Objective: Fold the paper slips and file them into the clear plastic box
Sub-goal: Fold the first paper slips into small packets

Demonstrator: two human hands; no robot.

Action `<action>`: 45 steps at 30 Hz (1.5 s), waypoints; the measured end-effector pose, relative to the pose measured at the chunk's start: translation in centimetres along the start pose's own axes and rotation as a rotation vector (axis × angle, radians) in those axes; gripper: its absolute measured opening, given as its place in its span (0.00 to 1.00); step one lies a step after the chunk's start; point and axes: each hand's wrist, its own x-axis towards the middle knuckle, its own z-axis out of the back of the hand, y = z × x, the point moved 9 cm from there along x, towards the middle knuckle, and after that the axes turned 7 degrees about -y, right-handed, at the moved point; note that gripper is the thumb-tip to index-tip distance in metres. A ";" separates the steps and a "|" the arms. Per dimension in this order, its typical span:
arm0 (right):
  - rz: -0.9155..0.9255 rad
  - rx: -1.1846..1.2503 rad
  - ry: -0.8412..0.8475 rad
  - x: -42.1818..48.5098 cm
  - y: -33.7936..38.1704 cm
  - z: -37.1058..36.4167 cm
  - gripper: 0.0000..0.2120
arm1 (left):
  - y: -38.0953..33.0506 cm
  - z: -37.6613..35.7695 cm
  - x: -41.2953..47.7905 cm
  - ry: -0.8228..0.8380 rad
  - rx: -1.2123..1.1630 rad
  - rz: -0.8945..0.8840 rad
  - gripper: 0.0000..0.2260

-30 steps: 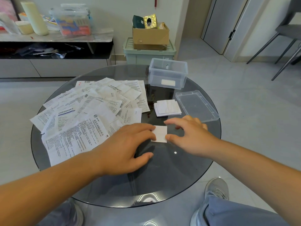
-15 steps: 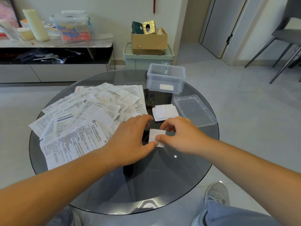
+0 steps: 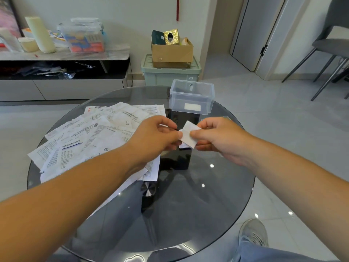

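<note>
We are holding a small folded slip (image 3: 188,137) in the air over the middle of the counter (image 3: 188,208), well short of the clear box (image 3: 178,103), which is sitting open-topped at the far edge. The slip is plain white paper, creased flat into a near square, and it is tilting with one corner up.

The counter is a round sheet of smoky grey glass. It is glossy, it is throwing back spots of light, and a dark base is showing through it. The box is thin see-through plastic, rectangular with rounded corners and a raised rim. A white rectangle is showing at its near wall, and we cannot tell whether it is a label or paper inside.

The printed slips (image 3: 94,137) are lying in a loose overlapping fan across the left half of the counter. They are thin, wrinkled white sheets carrying fine black print.

Our left hand (image 3: 156,137) is closing its grip on the slip's left edge, thumb and forefinger pinching. Our right hand (image 3: 221,138) is pinching the right edge, thumb on top and fingers curling beneath.

Beyond the counter a cardboard carton (image 3: 171,53) is resting on a pale green plastic bin (image 3: 170,75).
</note>
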 end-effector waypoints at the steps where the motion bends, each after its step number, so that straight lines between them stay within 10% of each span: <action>1: 0.005 -0.009 -0.017 0.5 0.3 0.5 0.05 | -0.1 -0.1 0.5 -0.014 -0.075 0.027 0.12; 7: -0.037 0.008 -0.032 2.7 0.4 1.4 0.05 | -0.3 -1.3 2.9 -0.029 -0.237 0.081 0.13; 14: 0.173 -0.336 -0.107 4.1 1.1 1.6 0.10 | -1.5 -1.1 5.5 -0.053 0.367 -0.234 0.08; 27: 0.336 -0.904 -0.103 5.2 0.0 0.1 0.10 | -0.3 -4.1 4.9 0.096 0.811 -0.481 0.10; 45: 0.449 -0.833 -0.089 5.2 -0.6 0.2 0.07 | 0.5 -4.8 4.2 0.101 0.811 -0.557 0.24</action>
